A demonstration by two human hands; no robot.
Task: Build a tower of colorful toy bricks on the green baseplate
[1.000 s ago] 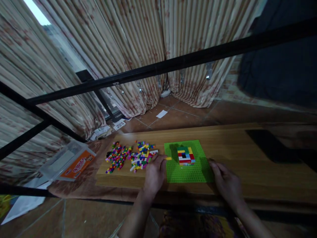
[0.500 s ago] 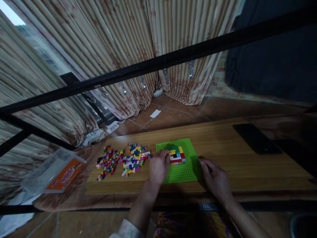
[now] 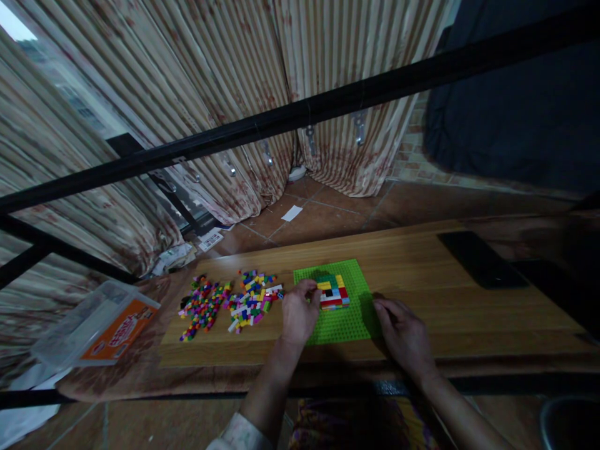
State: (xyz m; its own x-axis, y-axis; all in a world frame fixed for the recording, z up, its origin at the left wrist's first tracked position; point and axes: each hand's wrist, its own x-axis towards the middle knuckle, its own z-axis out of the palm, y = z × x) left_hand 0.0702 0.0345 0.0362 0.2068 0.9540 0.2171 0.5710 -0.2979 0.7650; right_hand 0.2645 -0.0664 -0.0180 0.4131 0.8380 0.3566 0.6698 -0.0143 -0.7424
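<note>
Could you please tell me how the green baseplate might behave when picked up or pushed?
The green baseplate looks thin, so it may flex slightly. Being broad and flat, it probably won't roll. The brick structure on it adds weight there, so lifting may feel uneven.

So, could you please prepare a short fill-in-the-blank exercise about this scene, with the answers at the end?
1. The left hand is at the brick structure on the ____ baseplate.
2. The loose bricks lie to the ____ of the baseplate.
3. The label on the plastic box is mostly ____.
4. A white sheet lies on the tiled ____.

Missing words: green; left; orange; floor.
</note>
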